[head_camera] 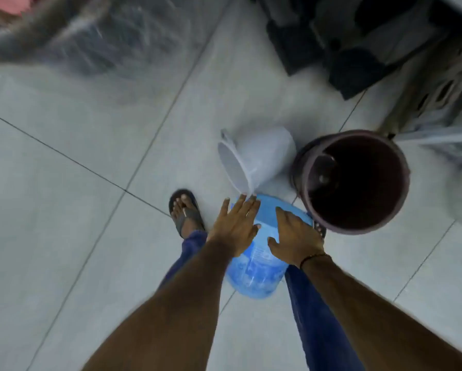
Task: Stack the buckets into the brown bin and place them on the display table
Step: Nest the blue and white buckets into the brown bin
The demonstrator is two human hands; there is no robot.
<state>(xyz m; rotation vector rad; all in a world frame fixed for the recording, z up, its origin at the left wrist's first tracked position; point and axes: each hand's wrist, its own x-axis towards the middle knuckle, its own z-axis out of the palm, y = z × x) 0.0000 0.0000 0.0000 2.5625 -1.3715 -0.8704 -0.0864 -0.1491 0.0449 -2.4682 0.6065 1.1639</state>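
A blue bucket [254, 266] is held between my legs, lying on its side above the floor. My left hand [233, 226] presses flat on its left flank and my right hand [294, 236] grips its right flank. Just beyond it a white bucket [262, 153] lies tipped on its side on the tiles, its mouth facing left. To the right stands the brown bin [358, 180], upright and open, dark inside, close to the blue bucket's far end.
Grey floor tiles [77, 183] spread to the left. Plastic-wrapped goods [112, 33] sit at the top left, dark crates [345, 44] at the top right, and a perforated basket [444, 84] at the right edge. My sandalled left foot [185, 212] stands by the bucket.
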